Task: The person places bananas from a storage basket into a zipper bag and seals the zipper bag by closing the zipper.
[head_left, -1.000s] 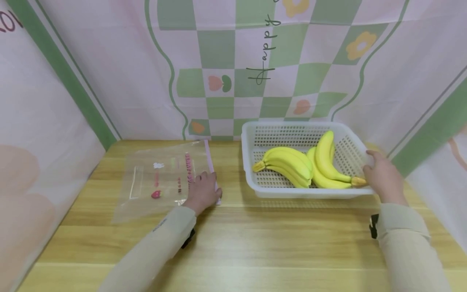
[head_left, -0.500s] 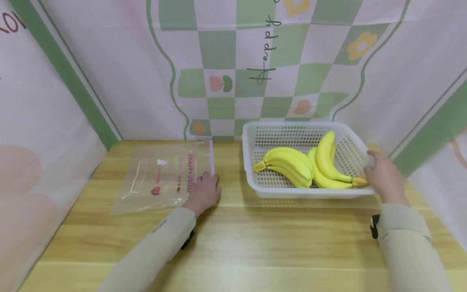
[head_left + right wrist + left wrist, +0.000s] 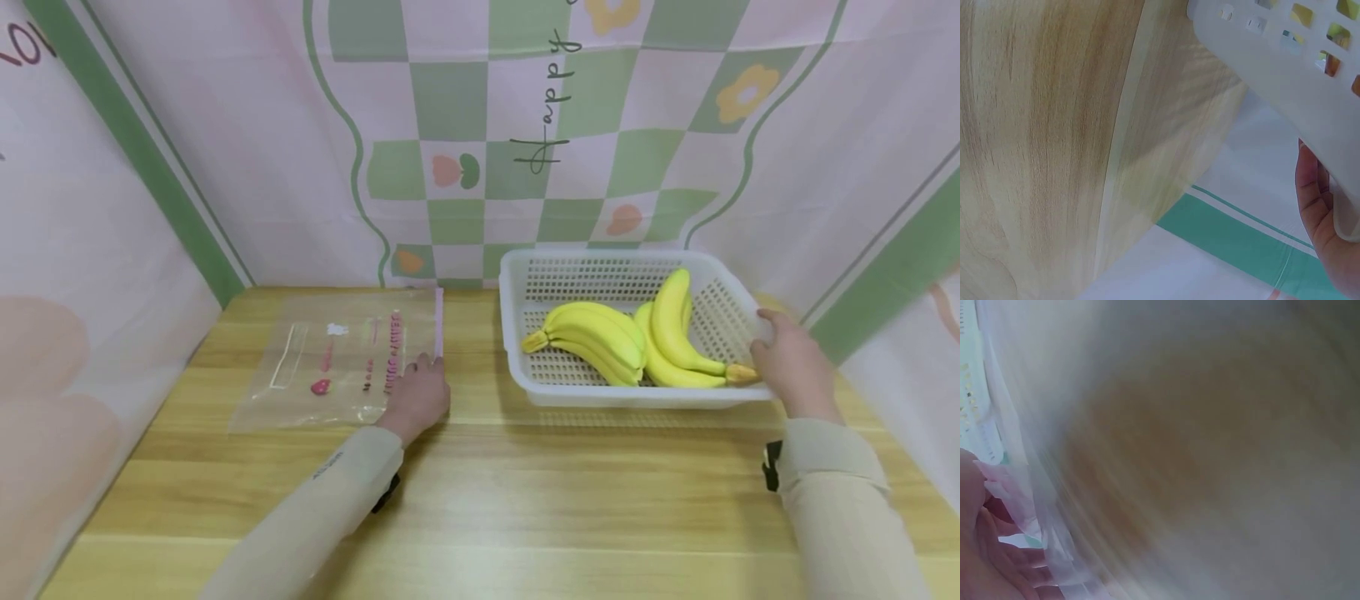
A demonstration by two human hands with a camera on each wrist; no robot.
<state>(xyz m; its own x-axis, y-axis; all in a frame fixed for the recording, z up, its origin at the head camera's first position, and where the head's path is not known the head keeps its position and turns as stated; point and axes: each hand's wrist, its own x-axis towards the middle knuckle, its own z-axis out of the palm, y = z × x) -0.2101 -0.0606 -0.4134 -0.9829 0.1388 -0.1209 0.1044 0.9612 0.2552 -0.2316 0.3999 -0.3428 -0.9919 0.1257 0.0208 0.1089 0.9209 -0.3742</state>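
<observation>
A clear plastic zip bag [image 3: 303, 367] with red print lies flat at the left of the table. My left hand [image 3: 418, 398] pinches its pink zip edge [image 3: 439, 323] near the front corner; in the left wrist view, the pink strip [image 3: 1013, 497] runs between thumb and fingers. At the right stands a white perforated basket [image 3: 637, 398]. Its right rim is in the grip of my right hand [image 3: 793, 367], whose fingers curl around the rim in the right wrist view. Inside the basket lie a bunch of bananas [image 3: 588, 337] and, right of it, another bunch [image 3: 678, 337].
The wooden table [image 3: 480, 500] ends at the back against a patterned cloth [image 3: 450, 117]. Cloth also hangs along its left and right sides. Bare wood shows between the bag and the basket.
The bag has turned slightly in my left hand: its pink edge now stands straighter, and its near left corner has moved back. My right hand and the basket have stayed in place.
</observation>
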